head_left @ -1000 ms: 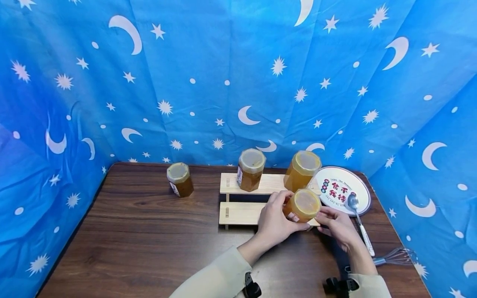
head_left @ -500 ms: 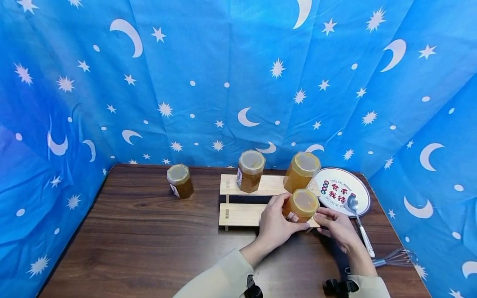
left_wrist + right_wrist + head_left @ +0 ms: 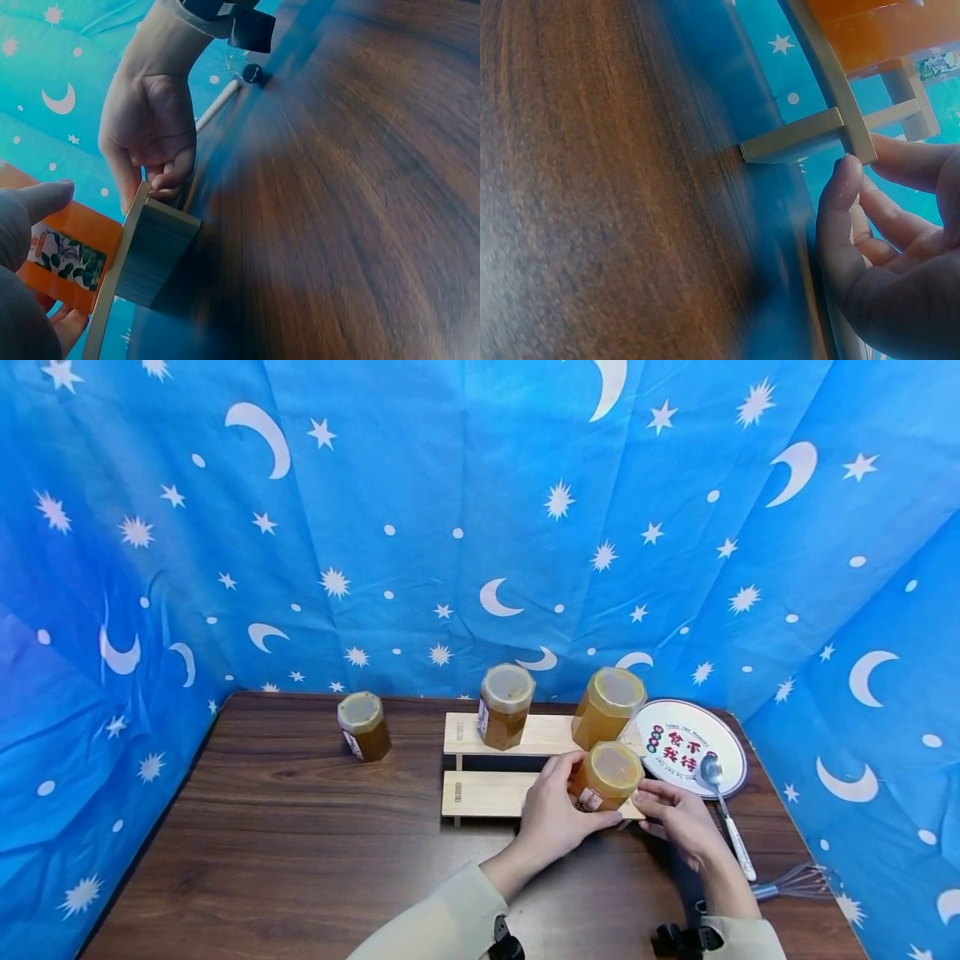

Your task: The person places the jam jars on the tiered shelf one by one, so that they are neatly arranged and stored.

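Note:
My left hand [image 3: 551, 814] grips a honey jar [image 3: 606, 777] with a clear lid, fingers behind it and thumb in front. The jar stands upright at the right end of the lower step [image 3: 487, 793] of a wooden two-step rack; its printed label [image 3: 69, 259] shows in the left wrist view. With thumb and fingertips, my right hand [image 3: 900, 270] pinches the end of that lower board [image 3: 847, 124], just right of the jar. On the upper step [image 3: 551, 735] stand a darker jar [image 3: 506, 710] at the left and a golden jar [image 3: 607, 708] at the right.
Another dark jar [image 3: 363, 727] stands on the brown table [image 3: 285, 852], left of the rack. Right of the rack, a white plate [image 3: 731, 727] with red characters has a spoon [image 3: 727, 822] leaning across its rim. A whisk [image 3: 798, 881] lies near the table's right edge.
The jar in my left hand has shifted slightly left on the lower step. My right hand stays at the board's end, with its fingertips a little further left.

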Demonstrator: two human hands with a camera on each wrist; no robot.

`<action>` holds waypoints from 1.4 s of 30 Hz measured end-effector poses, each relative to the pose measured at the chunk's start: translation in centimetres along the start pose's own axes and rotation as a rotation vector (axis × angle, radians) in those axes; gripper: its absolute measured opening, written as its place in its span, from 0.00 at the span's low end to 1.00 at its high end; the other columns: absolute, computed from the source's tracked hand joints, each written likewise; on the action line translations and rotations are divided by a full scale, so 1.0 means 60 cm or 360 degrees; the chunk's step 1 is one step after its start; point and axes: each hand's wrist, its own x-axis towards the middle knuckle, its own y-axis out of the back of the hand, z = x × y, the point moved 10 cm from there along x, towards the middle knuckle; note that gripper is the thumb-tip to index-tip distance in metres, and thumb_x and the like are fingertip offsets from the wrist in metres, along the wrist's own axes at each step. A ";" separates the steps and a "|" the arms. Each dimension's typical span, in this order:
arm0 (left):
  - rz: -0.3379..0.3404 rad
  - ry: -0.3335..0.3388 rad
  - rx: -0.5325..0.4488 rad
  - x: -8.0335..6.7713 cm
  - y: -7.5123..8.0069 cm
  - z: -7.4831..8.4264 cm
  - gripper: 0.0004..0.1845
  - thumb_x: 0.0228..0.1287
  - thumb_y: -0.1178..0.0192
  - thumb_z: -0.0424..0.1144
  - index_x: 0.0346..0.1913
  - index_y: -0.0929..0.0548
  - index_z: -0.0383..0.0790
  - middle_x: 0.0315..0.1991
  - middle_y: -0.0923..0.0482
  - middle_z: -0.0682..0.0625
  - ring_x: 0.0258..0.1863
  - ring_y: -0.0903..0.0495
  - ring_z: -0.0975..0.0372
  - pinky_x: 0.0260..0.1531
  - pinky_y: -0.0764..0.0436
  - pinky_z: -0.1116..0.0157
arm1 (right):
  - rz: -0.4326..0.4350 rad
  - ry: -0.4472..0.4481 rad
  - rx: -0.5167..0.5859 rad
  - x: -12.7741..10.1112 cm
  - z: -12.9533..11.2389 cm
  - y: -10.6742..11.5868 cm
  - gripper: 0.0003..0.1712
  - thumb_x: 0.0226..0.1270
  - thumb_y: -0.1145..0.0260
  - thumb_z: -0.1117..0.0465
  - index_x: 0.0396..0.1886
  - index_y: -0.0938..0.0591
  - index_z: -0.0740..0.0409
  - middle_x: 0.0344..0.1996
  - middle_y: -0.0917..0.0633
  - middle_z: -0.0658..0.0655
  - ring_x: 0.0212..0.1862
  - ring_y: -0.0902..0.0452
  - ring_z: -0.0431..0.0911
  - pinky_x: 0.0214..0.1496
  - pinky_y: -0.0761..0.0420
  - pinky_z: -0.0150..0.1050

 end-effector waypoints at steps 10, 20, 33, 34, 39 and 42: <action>-0.0088 -0.0111 -0.0175 -0.006 0.012 -0.002 0.44 0.48 0.15 0.49 0.70 0.25 0.59 0.60 0.26 0.60 0.57 0.23 0.69 0.54 0.18 0.65 | -0.0010 0.0006 0.0004 0.001 -0.004 -0.001 0.34 0.78 0.35 0.61 0.73 0.35 0.76 0.42 0.15 0.48 0.41 0.17 0.39 0.44 0.13 0.37; -0.0144 -0.0180 -0.0152 -0.025 0.037 -0.004 0.47 0.49 0.15 0.47 0.73 0.28 0.57 0.64 0.27 0.59 0.59 0.21 0.61 0.55 0.18 0.65 | 0.0005 -0.0016 -0.0007 0.003 0.002 -0.002 0.33 0.78 0.36 0.61 0.73 0.35 0.75 0.43 0.15 0.49 0.41 0.18 0.39 0.45 0.13 0.38; 0.0086 -0.0312 -0.0247 -0.054 0.134 0.006 0.40 0.53 0.18 0.45 0.70 0.23 0.50 0.63 0.25 0.59 0.61 0.21 0.57 0.56 0.17 0.60 | 0.0023 -0.0030 -0.0029 0.001 0.003 -0.003 0.33 0.78 0.35 0.62 0.73 0.34 0.75 0.43 0.15 0.50 0.43 0.18 0.38 0.46 0.13 0.38; 0.0114 -0.0327 -0.0239 -0.056 0.143 0.007 0.39 0.53 0.18 0.45 0.69 0.23 0.49 0.63 0.25 0.59 0.61 0.21 0.57 0.55 0.17 0.60 | 0.0021 -0.0026 -0.0032 0.000 0.002 -0.003 0.33 0.78 0.35 0.62 0.73 0.34 0.75 0.43 0.15 0.49 0.43 0.18 0.38 0.46 0.13 0.38; 0.0258 -0.0398 -0.0222 -0.068 0.191 0.011 0.38 0.54 0.18 0.43 0.68 0.22 0.44 0.63 0.25 0.58 0.59 0.20 0.55 0.55 0.16 0.58 | 0.0010 0.0003 0.0033 -0.003 -0.002 -0.003 0.32 0.77 0.35 0.64 0.71 0.34 0.77 0.41 0.15 0.48 0.42 0.18 0.37 0.46 0.13 0.38; 0.0361 -0.0448 -0.0217 -0.074 0.221 0.011 0.38 0.53 0.18 0.40 0.67 0.22 0.40 0.61 0.23 0.54 0.56 0.20 0.52 0.54 0.16 0.56 | -0.0001 0.0012 0.0050 -0.004 -0.003 -0.003 0.32 0.77 0.35 0.65 0.71 0.34 0.77 0.41 0.15 0.47 0.42 0.18 0.37 0.46 0.13 0.38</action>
